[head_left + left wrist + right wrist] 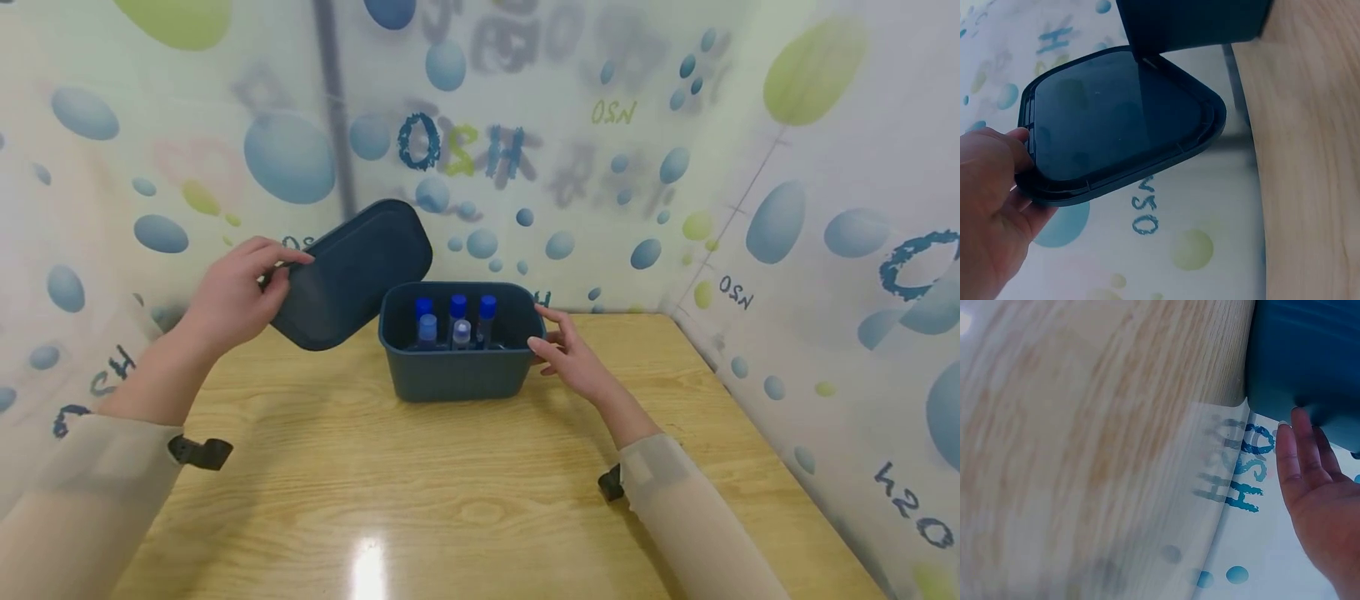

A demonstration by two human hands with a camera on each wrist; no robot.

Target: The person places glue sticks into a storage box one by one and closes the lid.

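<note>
My left hand (pixel 238 292) pinches a dark blue lid (pixel 363 271) by its left end, thumb on one side and fingers on the other. The lid is tilted in the air, left of a dark blue storage bin (pixel 457 379), and seems close to its left rim. In the left wrist view the ridged edge of the lid (pixel 1116 119) shows. Inside the uncovered bin stand several small bottles with blue caps (pixel 487 307); their lower parts are hidden. My right hand (pixel 573 358) touches the bin's right end, and its fingers (pixel 1304 440) look fairly straight in the right wrist view.
The bin stands near the back edge of a wooden table (pixel 450 500). A white curtain (pixel 562 158) with blue and green spots and lettering hangs behind the table and along both sides. Black bands (pixel 201 452) sit on both wrists.
</note>
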